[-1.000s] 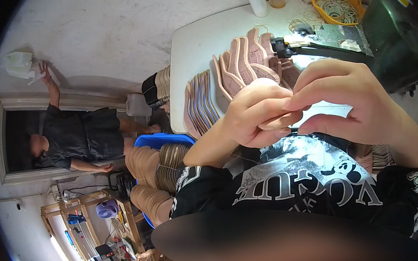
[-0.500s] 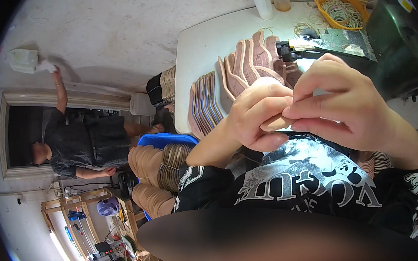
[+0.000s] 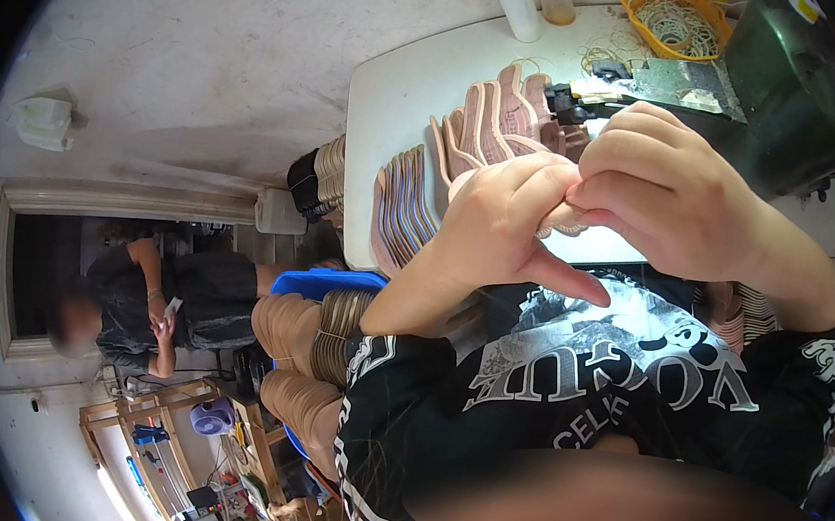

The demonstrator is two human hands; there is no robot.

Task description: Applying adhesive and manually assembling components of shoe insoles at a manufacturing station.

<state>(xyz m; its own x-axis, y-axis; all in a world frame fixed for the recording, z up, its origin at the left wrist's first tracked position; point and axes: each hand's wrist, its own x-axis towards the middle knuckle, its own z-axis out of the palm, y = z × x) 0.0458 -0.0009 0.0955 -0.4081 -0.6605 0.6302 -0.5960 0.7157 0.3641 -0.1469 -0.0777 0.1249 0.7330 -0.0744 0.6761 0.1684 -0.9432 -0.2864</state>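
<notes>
Head view: both bare hands met over the near edge of a white, round-cornered table (image 3: 394,87), fingertips close together. Between them was a small pinkish-tan curved piece with a ridged rim (image 3: 564,217), mostly hidden by the fingers; its full outline could not be read. Right hand (image 3: 680,200): fingers curled inward, tips gripping the edge of the piece. Left hand (image 3: 512,214): fingers bent over the piece, thumb stretched out apart from it; whether these fingers gripped could not be told. Just beyond the hands, mauve sole-shaped pieces with pale edges (image 3: 492,117) lay overlapping; to their left stood a tight row of thin curved pieces with bluish edges (image 3: 405,199). At the far side of the table: a white plastic bottle with a blue cap (image 3: 518,9), a clear red-capped bottle of amber liquid (image 3: 557,11), and, right of these, a yellow-orange plastic basket (image 3: 659,47) of pale loops. Far right, a dark green machine housing (image 3: 805,97). Near left, a blue plastic bin (image 3: 330,280) held bundles of tan sole-shaped pieces (image 3: 286,323). Farther left, another person in dark clothing (image 3: 213,291) held a small white item (image 3: 172,308).
</notes>
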